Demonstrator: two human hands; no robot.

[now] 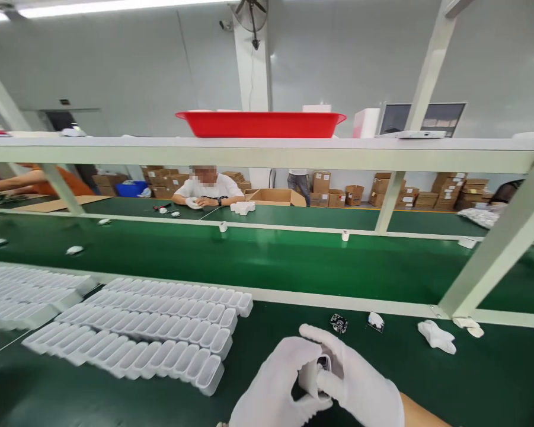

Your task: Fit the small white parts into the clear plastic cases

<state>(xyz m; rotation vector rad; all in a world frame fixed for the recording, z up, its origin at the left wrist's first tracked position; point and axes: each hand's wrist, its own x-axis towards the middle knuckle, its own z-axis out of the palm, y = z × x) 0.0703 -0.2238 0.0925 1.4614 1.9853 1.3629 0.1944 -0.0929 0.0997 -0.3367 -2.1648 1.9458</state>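
Both hands wear white gloves and meet at the lower middle of the view. My left hand (278, 382) is closed around a small white plastic housing (310, 376). The fingers of my right hand (360, 379) curl over the same housing, with a finger at its opening, where something dark shows inside. Part of the housing is hidden by the gloves. Just beyond the hands lie a small black circuit board (338, 323) and a second board with a white piece on it (376, 321). To the left stand rows of white open housings (160, 356).
A crumpled white item (436, 337) lies at the right, by a slanted frame post (493, 243). Beyond the bench edge runs a green conveyor belt (284, 261) carrying small white parts. A red tray (262, 124) sits on the overhead shelf (160, 153). A co-worker (211, 187) sits across.
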